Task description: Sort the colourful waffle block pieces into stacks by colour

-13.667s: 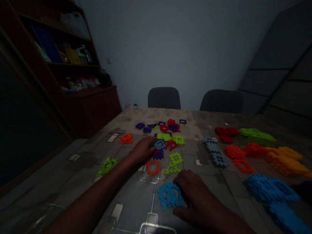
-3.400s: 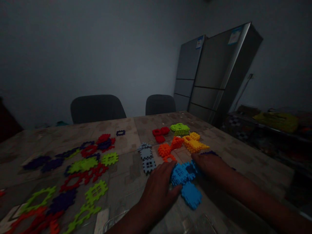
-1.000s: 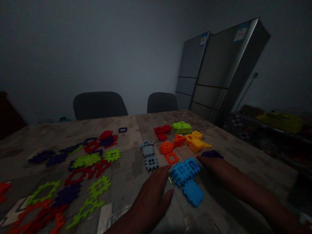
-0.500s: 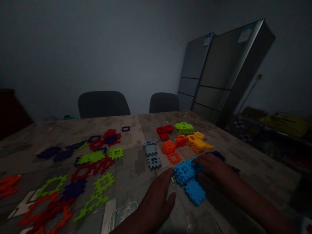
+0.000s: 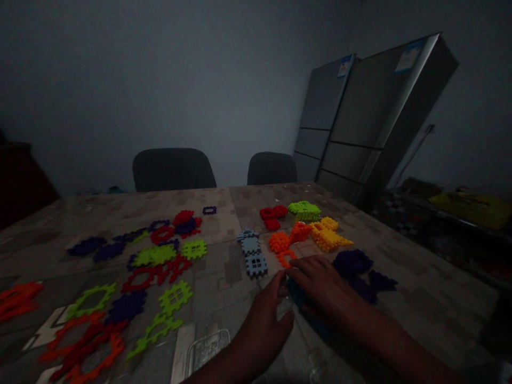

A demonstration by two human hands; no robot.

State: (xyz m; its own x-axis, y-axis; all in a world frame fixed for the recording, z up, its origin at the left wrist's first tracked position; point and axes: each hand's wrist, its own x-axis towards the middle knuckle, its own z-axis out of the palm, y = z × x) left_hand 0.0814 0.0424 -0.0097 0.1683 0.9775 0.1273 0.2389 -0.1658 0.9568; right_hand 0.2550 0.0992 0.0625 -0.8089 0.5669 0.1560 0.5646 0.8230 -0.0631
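Tabletop (image 5: 424,314) stretches out before you, strewn with colored plastic pieces. Your right hand (image 5: 320,282) curves over the blue interlocking blocks (image 5: 298,294), and your left hand (image 5: 266,320) closes in on their near side. Your hands and the dimness hide whether your fingers grip them or merely touch them. Purple blocks (image 5: 352,264) lie just beyond your right hand; a grey-blue chain of blocks (image 5: 252,256) sits near your left.

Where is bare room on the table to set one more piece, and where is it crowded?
Bare table lies between the grey-blue chain and the lime lattice piece, and right of the dark purple pieces. The left side and the orange and yellow pieces are crowded.
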